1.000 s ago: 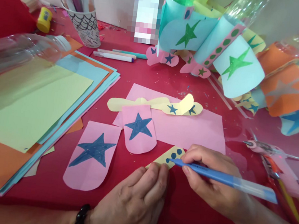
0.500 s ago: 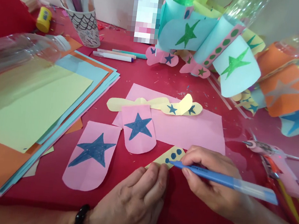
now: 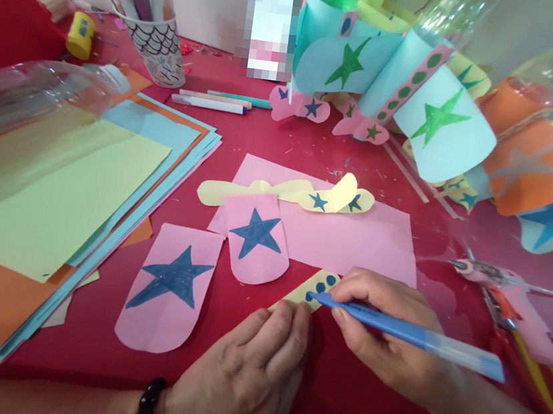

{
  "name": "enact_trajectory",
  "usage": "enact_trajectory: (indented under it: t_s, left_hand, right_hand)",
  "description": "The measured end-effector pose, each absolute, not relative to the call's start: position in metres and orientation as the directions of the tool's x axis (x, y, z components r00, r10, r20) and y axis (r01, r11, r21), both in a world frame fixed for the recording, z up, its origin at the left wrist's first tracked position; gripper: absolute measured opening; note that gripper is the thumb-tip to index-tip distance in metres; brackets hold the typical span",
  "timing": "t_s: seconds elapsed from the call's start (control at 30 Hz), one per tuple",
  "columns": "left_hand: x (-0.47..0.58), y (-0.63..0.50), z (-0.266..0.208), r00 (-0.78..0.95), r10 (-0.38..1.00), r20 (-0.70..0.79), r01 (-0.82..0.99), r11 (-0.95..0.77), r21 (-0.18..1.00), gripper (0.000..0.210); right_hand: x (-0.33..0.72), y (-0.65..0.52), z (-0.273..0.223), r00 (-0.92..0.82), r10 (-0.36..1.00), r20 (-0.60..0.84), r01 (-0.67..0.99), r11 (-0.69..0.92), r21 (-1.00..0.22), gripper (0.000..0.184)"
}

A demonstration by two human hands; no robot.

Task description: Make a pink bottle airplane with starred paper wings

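Note:
In my right hand (image 3: 385, 341) is a blue felt-tip pen (image 3: 393, 327), its tip on a blue dot of a pale yellow paper strip (image 3: 303, 292). Several blue dots run along the strip's upper end. My left hand (image 3: 251, 372) presses the strip's lower part against the red table, fingers together and covering the rest of it. Left of the strip lie two pink rounded paper pieces, a larger piece (image 3: 130, 333) and a smaller piece (image 3: 261, 271), each with a blue star. Behind them a wavy yellow paper cutout (image 3: 283, 189) rests on a pink sheet (image 3: 352, 243).
Coloured paper sheets (image 3: 125, 161) are stacked at the left under a clear plastic bottle (image 3: 33, 93). A cup of pens (image 3: 159, 51) and loose markers (image 3: 213, 102) stand behind. Decorated bottles (image 3: 383, 79) fill the back right. A pink glue gun (image 3: 512, 296) lies at the right.
The pen has shifted slightly left and its rear end has dipped, its tip still at the same dot. My left hand has stayed on the strip.

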State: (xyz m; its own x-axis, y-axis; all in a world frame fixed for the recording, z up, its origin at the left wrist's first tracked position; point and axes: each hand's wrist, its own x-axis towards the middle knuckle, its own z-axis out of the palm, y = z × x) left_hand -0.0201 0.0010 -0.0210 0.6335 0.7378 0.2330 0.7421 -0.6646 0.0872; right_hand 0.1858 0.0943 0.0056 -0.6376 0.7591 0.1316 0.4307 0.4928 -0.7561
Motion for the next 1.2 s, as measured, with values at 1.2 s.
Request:
enact_trajectory:
  t_s: [1.2]
  left_hand:
    - [-0.02, 0.003, -0.015, 0.645, 0.737, 0.203, 0.737, -0.67, 0.093, 0.053]
  right_hand:
    - [0.188, 0.094, 0.006, -0.63, 0.766, 0.126, 0.447, 0.49, -0.748, 0.008]
